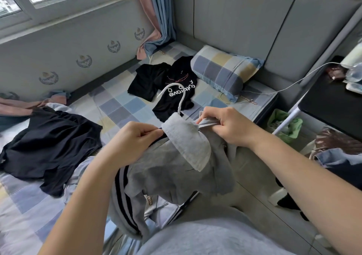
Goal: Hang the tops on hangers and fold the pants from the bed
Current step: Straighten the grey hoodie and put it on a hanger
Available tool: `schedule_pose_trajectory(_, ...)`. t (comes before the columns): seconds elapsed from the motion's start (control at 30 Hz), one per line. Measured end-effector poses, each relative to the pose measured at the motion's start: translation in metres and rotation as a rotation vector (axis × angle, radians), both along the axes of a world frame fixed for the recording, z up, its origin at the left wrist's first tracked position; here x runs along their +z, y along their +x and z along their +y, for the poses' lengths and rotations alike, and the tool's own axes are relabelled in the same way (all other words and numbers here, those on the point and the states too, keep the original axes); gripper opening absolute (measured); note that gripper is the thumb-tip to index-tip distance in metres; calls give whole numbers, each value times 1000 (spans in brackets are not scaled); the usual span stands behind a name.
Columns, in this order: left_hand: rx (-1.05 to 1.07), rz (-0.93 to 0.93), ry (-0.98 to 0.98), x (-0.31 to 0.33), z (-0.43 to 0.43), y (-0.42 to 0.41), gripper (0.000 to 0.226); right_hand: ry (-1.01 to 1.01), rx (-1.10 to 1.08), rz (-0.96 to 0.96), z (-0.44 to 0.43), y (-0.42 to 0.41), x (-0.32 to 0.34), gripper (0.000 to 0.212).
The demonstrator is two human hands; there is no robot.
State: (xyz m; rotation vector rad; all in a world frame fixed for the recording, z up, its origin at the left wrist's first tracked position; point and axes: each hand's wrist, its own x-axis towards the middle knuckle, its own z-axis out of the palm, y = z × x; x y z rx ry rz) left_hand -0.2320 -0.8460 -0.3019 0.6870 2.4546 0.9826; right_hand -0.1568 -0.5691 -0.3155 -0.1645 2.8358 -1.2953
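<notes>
Grey collared top (176, 168) held over the bed (117, 106), with a white hanger (181, 98) hook rising from its neck.

The left hand (135, 137) has a closed pinching grip on the neck edge by the collar (186, 143). The right hand (225, 126) has a curled grip round bunched cloth on the other side. The hanger's arms are hidden, so they are probably inside the shoulders. The knit looks soft, light and limp, so it will sag and slide. It is best held at the firmer collar and shoulder seams. Two black tops (168, 86) and a dark garment (49, 143) lie on the bed.
</notes>
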Motion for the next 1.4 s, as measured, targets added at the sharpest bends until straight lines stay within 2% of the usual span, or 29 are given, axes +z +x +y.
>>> schedule_pose_trajectory(0.13, -27, 59, -151, -5, 23, 8, 29, -45, 95, 13, -23, 2, 15, 22)
schedule_pose_trajectory(0.27, 66, 183, -71, -18, 27, 11, 29, -96, 77, 11, -34, 0, 13, 3)
schedule_pose_trajectory(0.47, 71, 402, -32, -33, 27, 19, 18, 31, 84, -83, -36, -2, 12, 17)
schedule_pose_trajectory(0.6, 115, 496, 3, -37, 21, 14, 18, 201, 128, -124, -32, -1, 9, 9)
schedule_pose_trajectory(0.67, 138, 461, 55, -37, 22, 15, 20, 183, 152, -73, -31, 2, 8, 11)
schedule_pose_trajectory(0.77, 154, 300, 135, -37, 23, 13, 20, 123, 117, 124, -34, 9, 0, 20)
schedule_pose_trajectory(0.83, 141, 191, 211, -39, 22, 10, 20, 63, 9, 225, -41, 13, -9, 20)
schedule_pose_trajectory(0.93, 117, 165, 265, -39, 19, 5, 21, -59, -164, 268, -51, 12, -11, 33)
schedule_pose_trajectory(1.0, 104, 169, 258, -40, 20, 4, 22, -63, -207, 200, -51, 5, -9, 34)
schedule_pose_trajectory(1.07, 144, 219, 246, -42, 22, 3, 20, 23, -193, 95, -51, -2, -8, 21)
schedule_pose_trajectory(1.17, 369, 277, 289, -41, 22, 6, 17, 13, -209, 13, -51, -5, -12, 12)
schedule_pose_trajectory(1.23, 404, 155, 254, -40, 23, 10, 30, -87, -211, 11, -51, -5, -13, 12)
schedule_pose_trajectory(1.3, 379, -15, 192, -43, 29, 14, 46, -211, -166, -24, -52, -7, -8, 21)
schedule_pose_trajectory(1.33, 368, -85, 206, -45, 33, 17, 46, -281, -140, -51, -53, -8, -6, 27)
schedule_pose_trajectory(1.4, 413, -223, 356, -49, 44, 19, 26, -386, -112, -84, -57, -10, -2, 31)
